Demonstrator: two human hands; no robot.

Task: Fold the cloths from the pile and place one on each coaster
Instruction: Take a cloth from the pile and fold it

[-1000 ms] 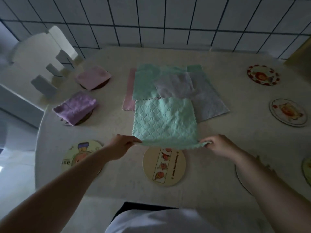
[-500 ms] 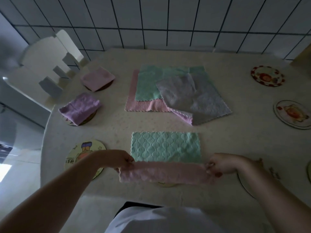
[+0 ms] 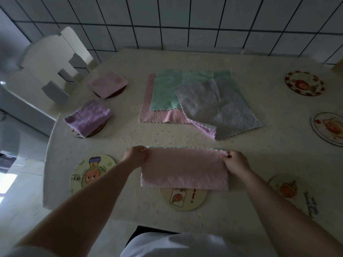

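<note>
Pink cloth (image 3: 183, 171) stretched between both hands, corners pinched

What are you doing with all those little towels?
A person is folding a cloth in half on the table, pink side up, the left hand and right hand pinching its far corners. It partly covers a coaster. Two folded cloths already sit on coasters at the left. More unfolded cloths wait in the pile.
</note>
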